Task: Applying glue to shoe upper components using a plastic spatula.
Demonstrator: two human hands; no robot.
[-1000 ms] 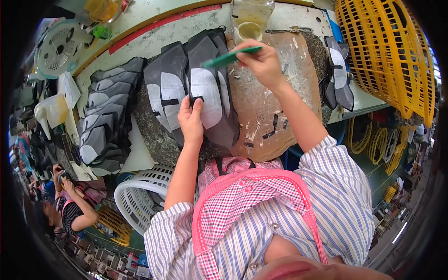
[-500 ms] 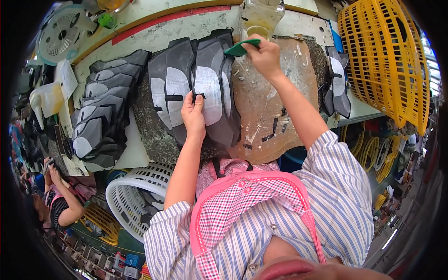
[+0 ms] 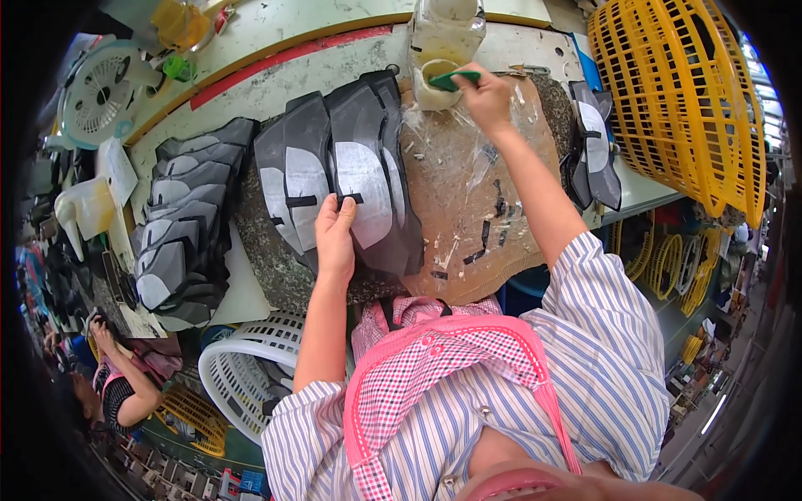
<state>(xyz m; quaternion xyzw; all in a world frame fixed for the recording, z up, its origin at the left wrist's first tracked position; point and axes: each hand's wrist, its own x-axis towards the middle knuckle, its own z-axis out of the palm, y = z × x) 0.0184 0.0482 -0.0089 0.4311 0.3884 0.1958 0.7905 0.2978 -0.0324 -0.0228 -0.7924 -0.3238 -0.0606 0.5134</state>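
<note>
My right hand (image 3: pixel 487 104) grips a green flat spreader (image 3: pixel 454 81), its end inside the mouth of a cloudy plastic container (image 3: pixel 437 98) smeared with pale glue. My left hand (image 3: pixel 336 242) lies at the gap between two grey-and-black panels (image 3: pixel 365 179), thumb and fingertips closed on the edge beside a short black strip. These panels overlap in a row, each with a lighter curved patch. What the fingertips pinch is partly hidden.
Left of the row is a stack of similar panels (image 3: pixel 196 179). A glue-spotted brown board (image 3: pixel 472 209) lies to the right. More panels (image 3: pixel 595 142) lie near a yellow basket (image 3: pixel 668 92). A white basket (image 3: pixel 238 376) stands below; a co-worker (image 3: pixel 125 376) sits at lower left.
My right hand has brought the green spreader from the panels' top edge into the glue container. My left hand has shifted slightly down and left in the picture, as the view moved.
</note>
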